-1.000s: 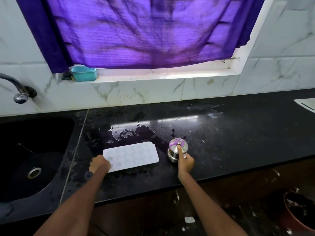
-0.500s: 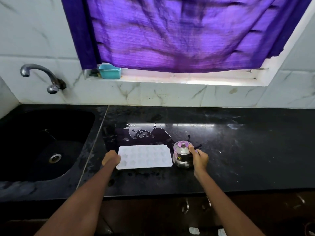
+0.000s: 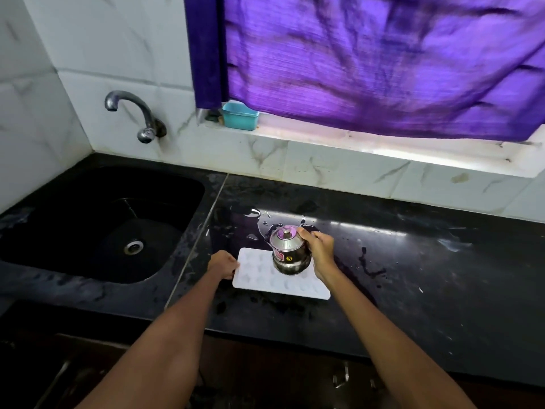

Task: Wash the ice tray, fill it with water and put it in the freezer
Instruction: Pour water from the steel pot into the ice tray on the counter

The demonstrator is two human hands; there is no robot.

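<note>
Room: white marble-look tiled wall (image 3: 118, 63), purple curtain (image 3: 368, 60) over the window.
Surface: wet, glossy black stone counter (image 3: 427, 276).
Sink: black basin (image 3: 97, 219) at left, curved steel tap (image 3: 132, 113) above.
Left hand (image 3: 223, 264): curled closed on the left edge of the flat white ice tray (image 3: 277, 283), which lies on the counter.
Right hand (image 3: 319, 246): closed around a small shiny steel pot (image 3: 289, 252), tilted over the tray.
Writing: red sticker and a yellow circled "3" on the pot.

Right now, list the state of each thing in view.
Tray: flat on the counter, left end held by the left hand.
Pot: tilted over the tray, gripped by the right hand; no water seen pouring.
Tap: no water running.
Sink: empty.
Counter: wet behind the tray.
Curtain: drawn.
</note>
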